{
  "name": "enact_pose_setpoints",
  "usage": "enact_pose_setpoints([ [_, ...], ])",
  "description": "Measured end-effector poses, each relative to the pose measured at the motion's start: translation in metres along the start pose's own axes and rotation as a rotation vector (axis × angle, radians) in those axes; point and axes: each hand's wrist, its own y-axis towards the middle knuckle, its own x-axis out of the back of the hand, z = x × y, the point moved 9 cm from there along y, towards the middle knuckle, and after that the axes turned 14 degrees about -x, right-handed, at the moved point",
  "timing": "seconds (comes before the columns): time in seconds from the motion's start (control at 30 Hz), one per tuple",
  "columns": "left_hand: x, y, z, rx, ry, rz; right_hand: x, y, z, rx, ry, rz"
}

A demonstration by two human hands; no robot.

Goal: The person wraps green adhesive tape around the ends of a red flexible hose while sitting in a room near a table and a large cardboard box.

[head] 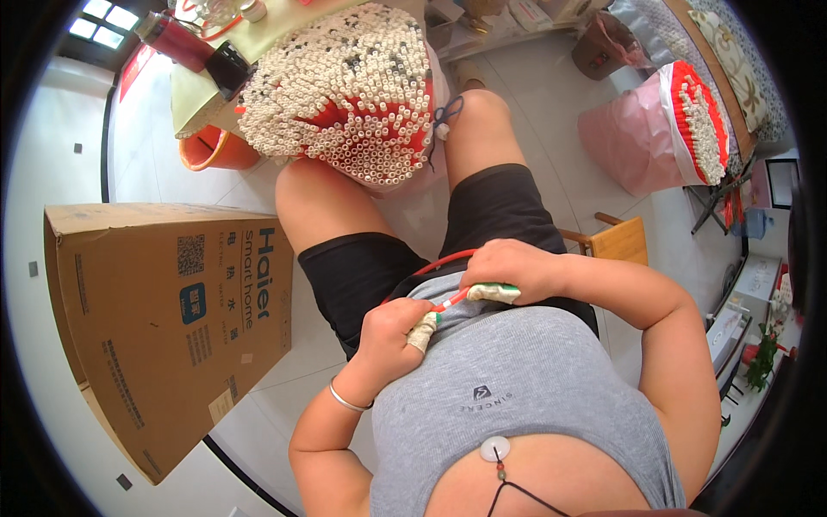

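Observation:
A thin red flexible tube (446, 260) bends in a loop in front of my waist. Its ends come together between my hands at a short white piece (446, 304). My left hand (394, 329) pinches one end, and a silver bangle (349, 400) circles that wrist. My right hand (517, 271) grips the other end, a little farther from my body. Cream fabric finger covers (423, 331) with green edges show on a digit of each hand. Beyond my knees stands a large bundle of red tubes with white ends (349, 90), packed upright in a clear plastic bag.
On the left is a big Haier cardboard box (168, 310). An orange bucket (216, 148) sits below a cloth-covered table (200, 106) holding a dark red bottle (177, 45). At right are a second bagged tube bundle (636, 129), a brown bin (601, 52) and a wooden stool (619, 240).

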Motion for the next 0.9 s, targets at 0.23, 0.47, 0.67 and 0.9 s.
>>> enact_pose_setpoints([
  [0.23, -0.009, -0.004, -0.004, -0.013, 0.058, 0.06, -0.014, -0.005, 0.003, -0.011, -0.003, 0.029],
  [0.47, -0.014, -0.003, -0.005, -0.065, 0.103, 0.045, -0.02, -0.002, 0.007, 0.037, -0.06, -0.017],
  [0.67, -0.02, -0.007, 0.0, -0.087, 0.111, 0.05, -0.022, 0.0, 0.008, 0.086, -0.078, -0.05],
  [0.9, 0.008, 0.007, -0.011, -0.066, 0.121, -0.016, -0.001, 0.013, 0.012, 0.058, -0.005, -0.075],
])
